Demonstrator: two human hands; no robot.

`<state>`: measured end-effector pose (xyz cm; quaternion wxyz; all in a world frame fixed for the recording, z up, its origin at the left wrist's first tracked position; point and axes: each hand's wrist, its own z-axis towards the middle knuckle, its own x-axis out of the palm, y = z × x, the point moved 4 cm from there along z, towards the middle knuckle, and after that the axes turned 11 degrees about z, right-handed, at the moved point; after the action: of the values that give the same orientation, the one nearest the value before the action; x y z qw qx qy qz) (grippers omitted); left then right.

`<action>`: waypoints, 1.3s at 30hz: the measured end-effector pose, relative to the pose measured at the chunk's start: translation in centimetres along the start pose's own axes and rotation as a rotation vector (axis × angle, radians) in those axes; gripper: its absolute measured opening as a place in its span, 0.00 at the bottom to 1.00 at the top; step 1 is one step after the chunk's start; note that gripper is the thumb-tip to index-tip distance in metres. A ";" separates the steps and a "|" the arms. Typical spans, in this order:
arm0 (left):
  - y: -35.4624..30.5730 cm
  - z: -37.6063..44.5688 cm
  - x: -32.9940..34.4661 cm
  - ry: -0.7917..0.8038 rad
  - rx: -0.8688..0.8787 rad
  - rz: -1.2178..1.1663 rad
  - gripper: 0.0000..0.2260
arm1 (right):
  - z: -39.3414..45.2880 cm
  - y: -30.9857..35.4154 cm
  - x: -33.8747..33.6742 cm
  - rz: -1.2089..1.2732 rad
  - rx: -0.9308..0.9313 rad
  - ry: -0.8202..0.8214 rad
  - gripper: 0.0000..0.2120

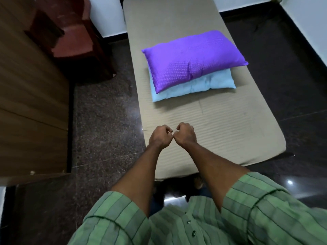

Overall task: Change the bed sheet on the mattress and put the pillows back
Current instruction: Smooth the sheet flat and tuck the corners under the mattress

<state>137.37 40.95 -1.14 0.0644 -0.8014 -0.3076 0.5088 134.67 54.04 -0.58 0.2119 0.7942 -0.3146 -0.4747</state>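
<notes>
A narrow mattress [230, 124] covered in a beige ribbed sheet lies on the dark floor, running away from me. A purple pillow [192, 59] is stacked on a light blue pillow [217, 82] in the middle of it. My left hand [160, 137] and my right hand [185, 134] hover side by side above the near end of the mattress. Both have their fingers curled into loose fists, knuckles almost touching. Neither holds anything.
A dark red plastic chair [74, 38] stands at the back left beside a wooden cabinet [30, 103]. Polished dark granite floor [106, 121] lies on both sides of the mattress. White walls [304, 20] close off the far end and the right.
</notes>
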 end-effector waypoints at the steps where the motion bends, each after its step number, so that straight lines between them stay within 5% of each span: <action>1: 0.7 1.0 -0.9 0.008 0.023 0.007 0.09 | 0.5 1.1 0.7 0.012 0.013 -0.019 0.13; 17: 10.8 16.9 -19.0 0.112 0.422 0.117 0.08 | 6.8 22.2 10.7 0.287 0.258 -0.393 0.15; 31: 5.6 30.9 -26.9 0.163 0.624 0.273 0.10 | 21.4 27.6 8.7 0.371 0.357 -0.578 0.09; 39: -3.7 42.6 -28.1 0.254 0.728 0.288 0.08 | 33.4 28.2 2.8 0.492 0.502 -0.621 0.18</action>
<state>91.13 19.30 2.07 0.3096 -0.8175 0.0182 0.4853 97.57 30.69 0.26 0.0153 0.5430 -0.6472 -0.5349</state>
